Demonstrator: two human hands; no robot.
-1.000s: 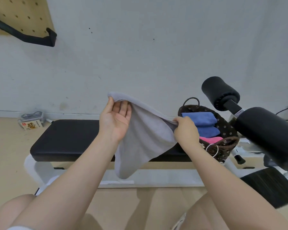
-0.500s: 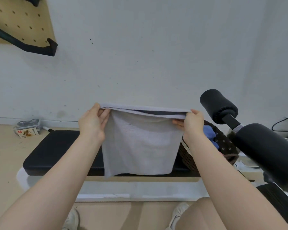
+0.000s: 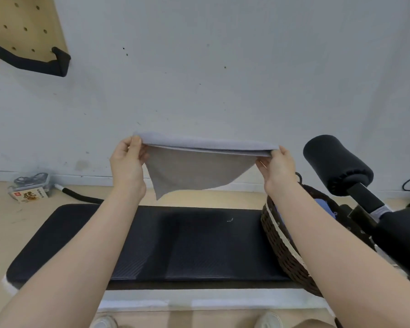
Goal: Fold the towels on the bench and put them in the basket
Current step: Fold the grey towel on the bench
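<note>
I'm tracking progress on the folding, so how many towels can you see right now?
2. A grey towel is held up above the bench between the left hand and right hand. A blue towel peeks from the basket; the arm may hide others.

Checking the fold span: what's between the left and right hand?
Only the grey towel, stretched taut between the left hand and right hand, above the bench, in the head view.
</note>
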